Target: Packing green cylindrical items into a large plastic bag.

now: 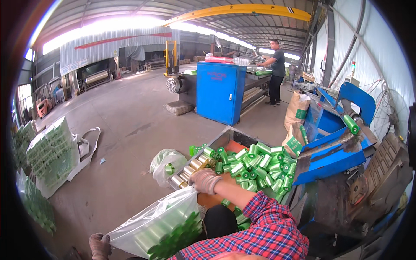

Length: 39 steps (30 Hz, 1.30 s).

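A clear plastic bag filled with green film rolls stretches across my lap. My gloved left hand is closed on its lower left corner. The gloved right hand is curled at the bag's upper right corner, where the edge runs taut into the fingers; its fingertips are partly hidden. Just beyond that hand lies a row of gold film rolls along the bin's left side. A heap of loose green film rolls fills the bin to the right.
Packed bags of green rolls stand at the left. A small clear bag sits beside the bin. A blue machine chute slopes down at the right, with a green roll on it. Past a blue cabinet, another person stands at a machine.
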### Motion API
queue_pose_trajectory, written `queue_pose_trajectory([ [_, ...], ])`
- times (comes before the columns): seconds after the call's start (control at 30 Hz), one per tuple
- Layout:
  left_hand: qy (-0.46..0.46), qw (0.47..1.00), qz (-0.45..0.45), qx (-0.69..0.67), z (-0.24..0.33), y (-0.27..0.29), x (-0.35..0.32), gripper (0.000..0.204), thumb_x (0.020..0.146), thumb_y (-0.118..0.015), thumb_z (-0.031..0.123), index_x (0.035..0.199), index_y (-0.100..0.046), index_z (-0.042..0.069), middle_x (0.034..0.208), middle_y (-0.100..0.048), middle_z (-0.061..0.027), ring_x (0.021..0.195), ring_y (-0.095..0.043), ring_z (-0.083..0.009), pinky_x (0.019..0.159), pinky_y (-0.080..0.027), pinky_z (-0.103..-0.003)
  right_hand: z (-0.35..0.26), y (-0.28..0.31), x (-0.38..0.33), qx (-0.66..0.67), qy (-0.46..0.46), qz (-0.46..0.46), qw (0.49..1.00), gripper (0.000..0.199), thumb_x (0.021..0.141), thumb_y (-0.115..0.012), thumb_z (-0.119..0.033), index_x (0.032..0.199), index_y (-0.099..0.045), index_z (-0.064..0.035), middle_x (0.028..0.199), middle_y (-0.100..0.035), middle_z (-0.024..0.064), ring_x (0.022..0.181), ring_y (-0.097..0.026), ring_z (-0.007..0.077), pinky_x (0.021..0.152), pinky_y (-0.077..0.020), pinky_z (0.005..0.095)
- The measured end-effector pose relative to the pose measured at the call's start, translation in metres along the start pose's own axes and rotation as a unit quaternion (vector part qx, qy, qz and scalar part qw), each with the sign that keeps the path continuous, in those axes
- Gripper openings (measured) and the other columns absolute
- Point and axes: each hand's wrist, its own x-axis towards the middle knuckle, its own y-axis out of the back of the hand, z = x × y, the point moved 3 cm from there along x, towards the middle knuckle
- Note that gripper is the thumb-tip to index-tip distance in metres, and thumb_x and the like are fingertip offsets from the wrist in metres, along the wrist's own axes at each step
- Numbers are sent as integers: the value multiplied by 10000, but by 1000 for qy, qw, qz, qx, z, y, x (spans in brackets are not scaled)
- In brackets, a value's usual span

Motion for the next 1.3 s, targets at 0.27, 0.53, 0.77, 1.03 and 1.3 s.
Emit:
queue_pose_trajectory([
  [0.27,-388,897,-186,102,150,-98,-52,251,762,-558,167,973,-632,53,865,-627,-172,849,-587,-326,797,-451,-376,-127,-59,-9,221,256,-490,803,305,758,-575,-213,1032,-625,-89,958,-639,81,922,-587,184,802,-453,344],
  [0.53,-187,785,-333,488,72,-70,-4,440,740,-574,345,1016,-597,3,1010,-605,-204,929,-583,-347,812,-458,-399,-30,-29,52,-256,76,-254,930,366,788,-587,-344,1050,-622,-91,1039,-624,113,915,-610,260,800,-467,335],
  [0.77,-204,697,-472,500,-1,-138,6,401,714,-601,257,995,-543,-23,1107,-498,-323,974,-551,-405,820,-466,-406,39,-28,-29,16,137,511,848,173,788,-633,-170,921,-611,-60,797,-622,74,723,-603,213,639,-490,314],
  [1.03,-155,760,-423,468,61,-139,-7,567,659,-639,172,1143,-462,-63,1173,-410,-358,1035,-475,-457,880,-425,-419,295,-334,-58,378,-450,67,806,399,709,-621,-417,842,-661,-42,868,-642,171,844,-614,287,756,-466,368],
  [1.3,-43,819,-445,360,46,-127,-12,519,614,-721,317,1074,-560,138,1223,-382,-329,1049,-466,-472,845,-444,-441,312,-534,-18,479,-699,76,526,788,599,-752,-456,1148,-498,49,1122,-577,139,984,-559,210,818,-441,350],
])
